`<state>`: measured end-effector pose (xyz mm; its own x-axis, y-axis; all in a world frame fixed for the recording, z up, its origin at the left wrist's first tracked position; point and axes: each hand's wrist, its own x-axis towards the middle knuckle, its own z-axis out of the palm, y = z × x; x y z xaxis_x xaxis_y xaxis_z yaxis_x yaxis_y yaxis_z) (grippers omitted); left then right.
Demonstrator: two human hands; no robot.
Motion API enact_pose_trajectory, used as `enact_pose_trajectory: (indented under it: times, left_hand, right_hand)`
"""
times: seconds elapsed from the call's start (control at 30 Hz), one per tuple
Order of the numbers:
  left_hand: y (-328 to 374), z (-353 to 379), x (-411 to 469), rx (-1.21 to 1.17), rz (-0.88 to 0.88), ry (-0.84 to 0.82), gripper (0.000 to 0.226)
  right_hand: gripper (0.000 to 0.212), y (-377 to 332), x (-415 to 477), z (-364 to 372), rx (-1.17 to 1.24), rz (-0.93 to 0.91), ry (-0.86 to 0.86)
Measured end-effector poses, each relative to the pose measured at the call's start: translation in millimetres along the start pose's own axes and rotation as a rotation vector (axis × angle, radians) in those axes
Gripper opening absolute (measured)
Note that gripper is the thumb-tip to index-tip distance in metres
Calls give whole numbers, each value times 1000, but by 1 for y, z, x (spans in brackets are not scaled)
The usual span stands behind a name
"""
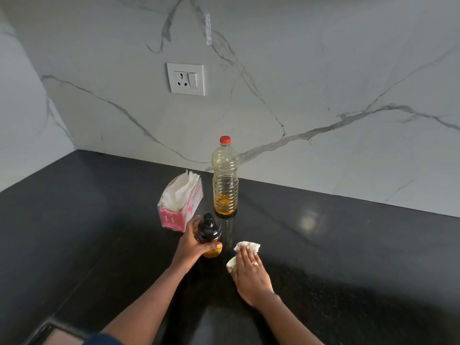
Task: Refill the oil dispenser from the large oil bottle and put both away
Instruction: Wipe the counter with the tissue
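The oil dispenser (pixel 209 231), dark with a black top and yellow oil showing at its base, stands on the black counter (pixel 348 257). My left hand (pixel 193 242) grips it round the body. Behind it stands the large oil bottle (pixel 225 178), clear ribbed plastic with a red cap on, holding a little amber oil at the bottom. My right hand (pixel 250 272) lies flat with straight fingers, pressing a crumpled white tissue (pixel 249 246) onto the counter just right of the dispenser.
A pink box of white tissues (pixel 180 202) sits left of the large bottle, close to my left hand. A marble wall with a power socket (pixel 186 79) backs the counter. A framed opening (pixel 57 334) shows at the bottom left.
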<state>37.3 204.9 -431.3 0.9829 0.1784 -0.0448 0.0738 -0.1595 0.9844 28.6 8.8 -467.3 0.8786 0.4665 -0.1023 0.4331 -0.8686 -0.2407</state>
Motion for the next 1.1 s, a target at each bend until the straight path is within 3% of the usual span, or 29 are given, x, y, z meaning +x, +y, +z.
enact_pose_trajectory:
  times: [0.1, 0.17, 0.33, 0.5, 0.77, 0.9, 1.0, 1.1]
  left_hand:
    - [-2, 5, 4, 108, -9, 31, 83]
    - [-4, 8, 7, 142, 0, 50, 72]
    - [0, 11, 6, 74, -10, 95, 67]
    - [12, -9, 3, -29, 0, 128, 63]
    - [23, -59, -6, 65, 13, 227, 73]
    - [26, -75, -9, 166, 32, 274, 66]
    - [29, -80, -10, 190, 39, 278, 67]
    - [27, -88, -13, 137, 17, 278, 68]
  right_hand:
    - [65, 8, -10, 4, -59, -27, 13]
    - [66, 32, -14, -2, -81, 51, 19]
    - [67, 110, -10, -25, -89, 365, -8]
    - [68, 106, 34, -38, 42, 461, -70]
    - [66, -32, 91, -8, -12, 126, -105]
    - [65, -98, 90, 9, -67, -152, -112]
    - [66, -111, 87, 15, -118, -382, -111]
    - [68, -87, 99, 7, -135, -363, -107]
